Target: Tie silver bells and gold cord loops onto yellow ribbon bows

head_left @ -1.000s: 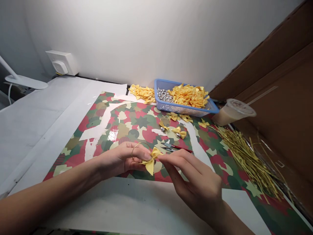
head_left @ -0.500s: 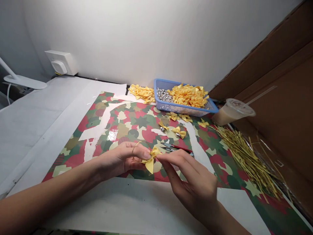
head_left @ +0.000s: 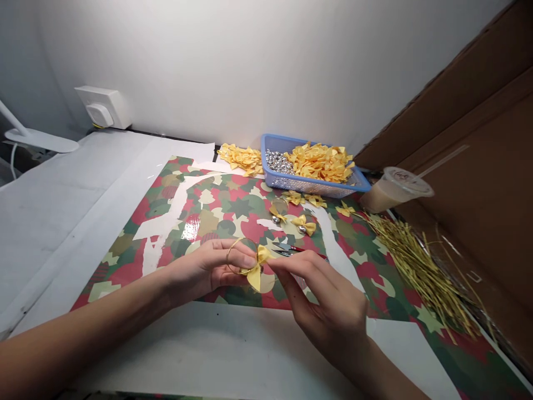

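Observation:
My left hand [head_left: 216, 265] is closed, pinching a yellow ribbon bow [head_left: 255, 276] between thumb and fingers. A thin gold wire ring [head_left: 229, 256] loops up around these fingertips beside the bow. From the other side, my right hand [head_left: 328, 294] pinches the bow's right loop with thumb and forefinger. A small cutting tool [head_left: 297, 249] with pointed blades and a red handle lies behind, partly hidden by my right hand. Farther back rest a bow with a silver bell [head_left: 276, 219] and a second bow with a bell [head_left: 305, 226].
A blue basket [head_left: 308, 186] holds silver bells and yellow bows, with a pile of bows [head_left: 241, 158] to its left. On the right are a lidded drink cup [head_left: 395, 191] with a straw, a bundle of gold ties [head_left: 420, 272] and a cardboard wall [head_left: 478, 150].
The bow has turned slightly between my fingers, and its lower tail sits a little higher and farther left. Both hands keep their pinch on it.

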`<state>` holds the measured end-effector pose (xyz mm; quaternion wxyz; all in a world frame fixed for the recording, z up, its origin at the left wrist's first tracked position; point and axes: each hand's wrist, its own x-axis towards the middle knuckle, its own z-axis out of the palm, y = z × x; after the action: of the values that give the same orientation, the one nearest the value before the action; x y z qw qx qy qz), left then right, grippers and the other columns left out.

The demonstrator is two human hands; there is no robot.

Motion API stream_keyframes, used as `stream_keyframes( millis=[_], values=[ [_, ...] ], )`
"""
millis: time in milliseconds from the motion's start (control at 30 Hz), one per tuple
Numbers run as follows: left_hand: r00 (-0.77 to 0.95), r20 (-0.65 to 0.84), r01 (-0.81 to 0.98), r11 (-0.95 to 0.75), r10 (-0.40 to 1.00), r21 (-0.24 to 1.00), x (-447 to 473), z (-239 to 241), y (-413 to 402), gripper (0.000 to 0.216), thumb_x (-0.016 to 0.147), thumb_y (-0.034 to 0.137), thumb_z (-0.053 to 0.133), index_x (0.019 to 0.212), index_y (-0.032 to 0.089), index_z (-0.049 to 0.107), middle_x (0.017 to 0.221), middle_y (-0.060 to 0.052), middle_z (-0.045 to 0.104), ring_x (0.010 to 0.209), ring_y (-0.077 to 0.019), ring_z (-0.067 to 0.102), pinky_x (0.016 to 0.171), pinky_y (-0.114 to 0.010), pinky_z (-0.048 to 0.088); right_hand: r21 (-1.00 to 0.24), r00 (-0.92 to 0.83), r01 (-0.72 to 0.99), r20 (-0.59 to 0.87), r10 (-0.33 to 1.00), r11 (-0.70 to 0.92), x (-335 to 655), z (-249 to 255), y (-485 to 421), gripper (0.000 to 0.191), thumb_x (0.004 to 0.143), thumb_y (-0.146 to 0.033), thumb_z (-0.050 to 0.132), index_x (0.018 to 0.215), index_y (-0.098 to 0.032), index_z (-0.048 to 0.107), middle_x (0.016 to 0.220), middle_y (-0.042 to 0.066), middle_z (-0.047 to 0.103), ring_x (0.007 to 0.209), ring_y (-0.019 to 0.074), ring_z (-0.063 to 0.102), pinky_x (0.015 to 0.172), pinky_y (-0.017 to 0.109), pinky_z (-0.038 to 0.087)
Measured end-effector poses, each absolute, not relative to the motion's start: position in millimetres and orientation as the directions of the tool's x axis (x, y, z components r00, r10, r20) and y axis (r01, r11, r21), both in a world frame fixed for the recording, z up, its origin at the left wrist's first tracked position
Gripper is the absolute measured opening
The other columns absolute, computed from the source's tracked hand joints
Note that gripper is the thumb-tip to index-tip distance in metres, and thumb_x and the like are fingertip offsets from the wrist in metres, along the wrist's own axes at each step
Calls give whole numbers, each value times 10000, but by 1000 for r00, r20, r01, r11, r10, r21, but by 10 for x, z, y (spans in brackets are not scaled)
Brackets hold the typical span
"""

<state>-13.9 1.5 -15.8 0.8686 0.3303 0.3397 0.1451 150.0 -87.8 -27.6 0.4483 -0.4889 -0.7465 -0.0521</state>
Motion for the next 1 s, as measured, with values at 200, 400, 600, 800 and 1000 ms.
stream_keyframes(
  millis=[200, 400, 600, 800, 1000],
  values=[
    [741, -462, -71, 741, 487, 668, -138, -175, 20, 150, 582, 159, 774, 588, 162, 624, 621, 60, 591, 614, -57, 558, 622, -159, 458, -346, -141, 781, 713, 686, 520, 1540, -276, -872, 217, 841, 4, 540, 933, -175, 619, 717, 29, 666, 638, 127, 622, 585, 231, 512],
    [698, -518, -25, 740, 495, 672, -138, -148, 13, 132, 537, 165, 787, 610, 152, 678, 631, 38, 602, 635, -76, 548, 630, -184, 444, -356, -138, 769, 718, 682, 531, 1543, -280, -871, 194, 840, 2, 542, 919, -156, 624, 703, 29, 654, 631, 127, 617, 588, 232, 511],
    [697, -529, -12, 745, 485, 667, -142, -158, 19, 178, 520, 195, 820, 641, 156, 697, 661, 20, 636, 652, -92, 567, 629, -192, 450, -361, -150, 762, 709, 689, 538, 1536, -262, -860, 191, 836, 14, 541, 914, -144, 614, 703, 41, 646, 636, 127, 607, 582, 234, 511],
    [715, -523, 1, 747, 464, 665, -142, -157, 25, 189, 512, 203, 831, 658, 171, 716, 634, 26, 655, 591, -77, 567, 567, -170, 445, -384, -141, 747, 706, 694, 542, 1536, -255, -872, 205, 834, 19, 547, 922, -157, 605, 710, 35, 640, 639, 121, 597, 580, 229, 504],
    [734, -500, -14, 746, 460, 665, -148, -157, 16, 164, 542, 194, 813, 669, 174, 712, 594, 36, 646, 539, -67, 545, 529, -166, 435, -481, -75, 699, 686, 724, 529, 1513, -275, -875, 207, 832, 11, 559, 921, -168, 610, 724, 27, 641, 623, 110, 587, 566, 221, 494]
  ],
)
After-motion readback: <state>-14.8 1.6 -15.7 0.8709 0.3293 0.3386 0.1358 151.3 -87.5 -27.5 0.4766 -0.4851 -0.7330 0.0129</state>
